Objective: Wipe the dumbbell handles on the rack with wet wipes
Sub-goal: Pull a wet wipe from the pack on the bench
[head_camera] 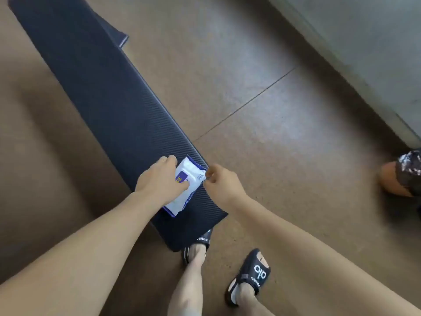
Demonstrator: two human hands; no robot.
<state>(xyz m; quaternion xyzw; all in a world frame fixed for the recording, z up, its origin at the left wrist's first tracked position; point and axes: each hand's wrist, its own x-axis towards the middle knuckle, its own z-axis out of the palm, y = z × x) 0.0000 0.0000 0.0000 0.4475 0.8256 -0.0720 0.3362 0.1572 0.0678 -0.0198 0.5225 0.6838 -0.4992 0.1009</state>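
A white pack of wet wipes (185, 190) with purple edges and a purple label lies on the near end of a dark ribbed bench pad (95, 92). My left hand (159, 179) rests on the pack, fingers spread over its left side and label. My right hand (219, 182) is at the pack's right edge, its thumb and forefinger pinching something small and white there, perhaps the flap or a wipe's tip. No dumbbells or rack are in view.
Brown floor (262, 110) surrounds the bench. My feet in black slides (250, 277) stand just below the pad's near end. A grey wall base (364, 53) runs along the upper right. Another person's knee (401, 176) shows at the right edge.
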